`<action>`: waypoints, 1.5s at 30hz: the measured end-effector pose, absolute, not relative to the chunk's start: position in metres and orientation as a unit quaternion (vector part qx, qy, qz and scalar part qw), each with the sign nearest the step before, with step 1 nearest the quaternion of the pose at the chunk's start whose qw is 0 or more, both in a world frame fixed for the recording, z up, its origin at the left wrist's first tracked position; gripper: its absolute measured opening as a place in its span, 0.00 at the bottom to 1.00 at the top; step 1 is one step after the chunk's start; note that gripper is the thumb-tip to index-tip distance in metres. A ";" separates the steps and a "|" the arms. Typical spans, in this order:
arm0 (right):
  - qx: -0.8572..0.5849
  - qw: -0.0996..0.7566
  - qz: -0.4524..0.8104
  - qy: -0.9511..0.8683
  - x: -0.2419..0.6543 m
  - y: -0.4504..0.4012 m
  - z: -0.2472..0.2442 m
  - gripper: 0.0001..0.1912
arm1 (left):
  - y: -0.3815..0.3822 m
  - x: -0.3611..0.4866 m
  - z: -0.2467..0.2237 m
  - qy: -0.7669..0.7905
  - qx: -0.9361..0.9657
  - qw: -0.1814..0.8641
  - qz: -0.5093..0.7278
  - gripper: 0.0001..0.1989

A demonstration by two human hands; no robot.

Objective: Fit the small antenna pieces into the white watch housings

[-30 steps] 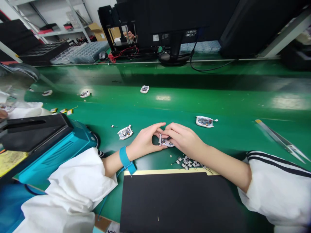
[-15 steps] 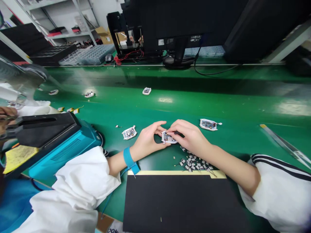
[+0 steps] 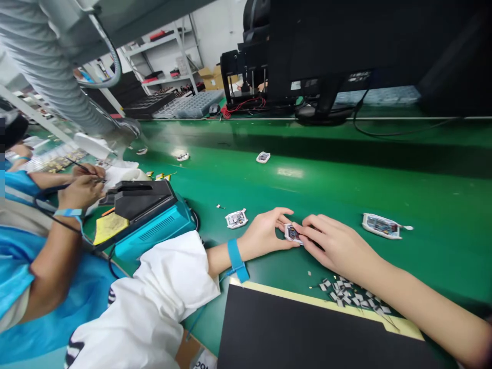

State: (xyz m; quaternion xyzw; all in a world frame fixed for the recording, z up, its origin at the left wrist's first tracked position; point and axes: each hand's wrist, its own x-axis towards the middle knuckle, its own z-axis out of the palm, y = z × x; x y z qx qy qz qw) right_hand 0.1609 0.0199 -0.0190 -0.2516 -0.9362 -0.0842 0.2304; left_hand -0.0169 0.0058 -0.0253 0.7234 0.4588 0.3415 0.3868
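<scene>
My left hand, with a blue wrist strap, curls thumb and fingers around the edges of a small white casing with a circuit board in it. My right hand has its fingertips pressed on the right side of that same casing and hides part of it. Below my right hand lies a pile of small grey parts with thin leads. To the left rests a similar open casing, and to the right a larger one with a small tab sticking out.
A blue and black soldering station with a yellow sponge stands at left. Beyond it a co-worker's hands hold a thin tool. A black sheet lies in front. More casings lie farther back, before a monitor.
The view has swung left, bringing more of the co-worker into sight. My right fingers have shifted from over the board to the casing's right side, and the dark piece there no longer shows.
</scene>
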 end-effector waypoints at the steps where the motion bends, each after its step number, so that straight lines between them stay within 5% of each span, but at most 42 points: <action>1: -0.257 0.229 -0.071 -0.936 0.161 0.020 -0.019 0.12 | 0.006 -0.017 -0.026 0.457 0.723 0.389 0.342 0.30; 8: -0.261 0.245 -0.016 -0.934 0.161 0.031 -0.026 0.08 | 0.007 -0.016 -0.028 0.450 0.722 0.397 0.344 0.32; 21: -0.325 0.139 0.130 -0.926 0.160 0.031 -0.007 0.07 | 0.008 -0.017 -0.022 0.459 0.710 0.422 0.326 0.31; 45: -0.241 0.080 -0.054 -0.966 0.137 0.036 0.004 0.03 | 0.010 -0.016 -0.017 0.472 0.731 0.381 0.312 0.31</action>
